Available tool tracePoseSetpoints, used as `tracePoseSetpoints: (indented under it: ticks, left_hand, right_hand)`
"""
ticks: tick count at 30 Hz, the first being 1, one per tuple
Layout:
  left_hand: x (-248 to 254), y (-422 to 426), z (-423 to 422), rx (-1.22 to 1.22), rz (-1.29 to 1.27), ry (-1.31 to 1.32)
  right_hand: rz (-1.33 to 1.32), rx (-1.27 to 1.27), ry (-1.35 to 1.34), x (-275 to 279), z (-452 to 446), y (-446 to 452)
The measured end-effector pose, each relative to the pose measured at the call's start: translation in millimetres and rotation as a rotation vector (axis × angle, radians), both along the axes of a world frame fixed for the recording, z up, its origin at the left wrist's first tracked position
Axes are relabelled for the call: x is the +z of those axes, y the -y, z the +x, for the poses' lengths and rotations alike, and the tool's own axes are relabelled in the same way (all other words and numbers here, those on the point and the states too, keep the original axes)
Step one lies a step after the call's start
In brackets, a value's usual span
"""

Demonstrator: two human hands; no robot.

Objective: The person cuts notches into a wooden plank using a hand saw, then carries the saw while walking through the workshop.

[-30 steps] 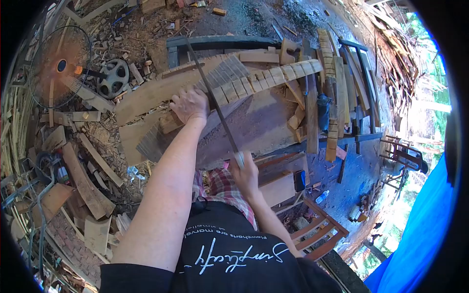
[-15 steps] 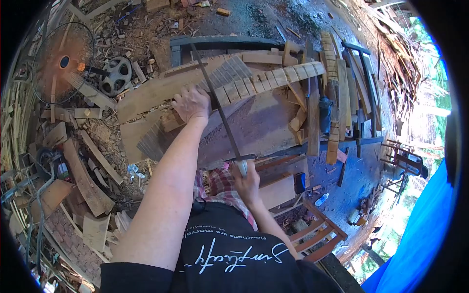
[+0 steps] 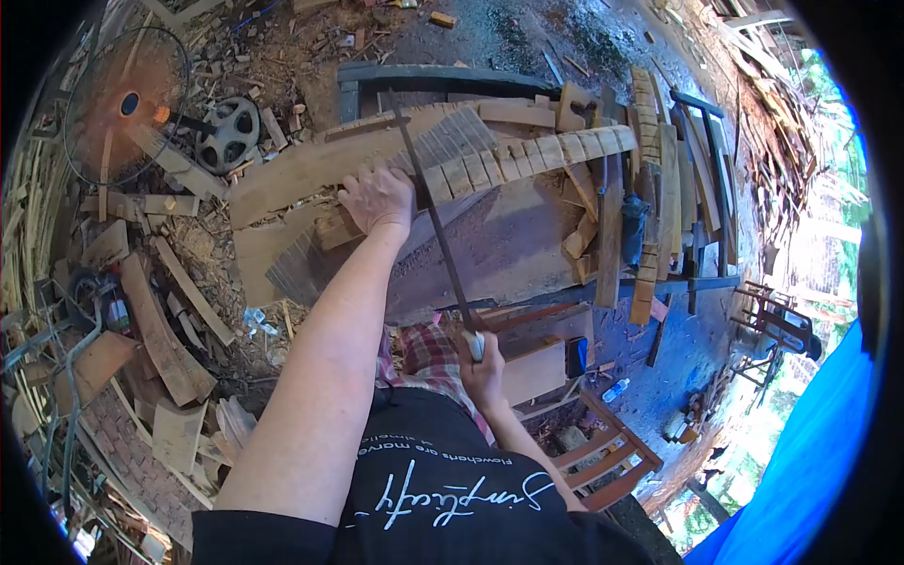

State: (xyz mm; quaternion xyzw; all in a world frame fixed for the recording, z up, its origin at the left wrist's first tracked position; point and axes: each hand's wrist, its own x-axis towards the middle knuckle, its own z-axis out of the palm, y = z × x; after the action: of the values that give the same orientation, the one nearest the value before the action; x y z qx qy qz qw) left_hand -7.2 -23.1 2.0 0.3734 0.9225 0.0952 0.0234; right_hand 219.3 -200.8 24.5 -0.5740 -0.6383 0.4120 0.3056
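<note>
A handsaw (image 3: 435,221) lies across a long, curved wooden piece (image 3: 527,156) with a row of evenly spaced cuts along it. My right hand (image 3: 483,372) is closed around the saw's pale handle, close to my body. At the piece's left end, beside the blade, my left hand (image 3: 379,200) bears down with fingers curled; its fingertips are partly hidden. Beneath are wide planks (image 3: 282,185) and a grey board with parallel grooves (image 3: 452,137). How deep the blade sits in the wood cannot be made out.
Dark frame rails (image 3: 443,77) border the work. Stacked wood strips (image 3: 648,188) stand to the right, by a dark blue bundle (image 3: 633,217). A round fan (image 3: 129,105) is at upper left. Wood scraps litter the ground; a slatted wooden chair (image 3: 612,461) sits at lower right.
My right hand has drawn the saw back toward my body. My left hand keeps its place on the wood. The whole view has shifted slightly.
</note>
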Motion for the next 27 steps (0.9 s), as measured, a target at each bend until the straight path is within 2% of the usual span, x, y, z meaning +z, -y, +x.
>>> tracePoseSetpoints:
  ticks: [3, 4, 6, 9, 10, 12, 15, 17, 20, 23, 26, 27]
  left_hand:
    - [0, -2, 1, -0.009, 0.007, -0.016]
    - [2, -3, 1, -0.007, 0.012, 0.000]
    - [2, 1, 0, -0.009, 0.011, 0.006]
    - [2, -2, -1, -0.014, 0.001, 0.010]
    - [-2, -2, -1, -0.016, 0.020, -0.002]
    - [-5, -1, 0, -0.005, 0.042, -0.011]
    - [0, 3, -1, -0.009, 0.002, -0.017]
    - [3, 0, 0, -0.017, 0.014, 0.000]
    - [1, -1, -1, -0.011, -0.016, 0.010]
    - [2, 0, 0, 0.002, -0.016, 0.021]
    - [-7, -1, -1, 0.006, 0.028, -0.023]
    - [-5, -3, -2, 0.017, 0.025, -0.019]
  right_hand:
    - [0.058, 0.033, 0.079, -6, -1, -10]
    - [-0.064, 0.017, -0.023, 5, -22, -34]
    - [0.029, 0.103, 0.103, 19, -63, -89]
    - [0.108, 0.098, 0.123, 13, -82, -106]
    - [0.124, 0.081, 0.038, 3, -70, -94]
    - [0.083, 0.105, 0.043, -7, -32, -50]
    - [0.181, 0.023, 0.045, -13, -8, -7]
    - [-0.006, 0.023, 0.006, 11, -21, -31]
    - [0.077, 0.101, 0.127, 20, -81, -111]
    - [0.085, 0.102, 0.111, 8, -79, -109]
    - [0.070, 0.052, -0.029, -8, -19, -35]
    - [0.088, 0.037, 0.006, -9, -3, -10]
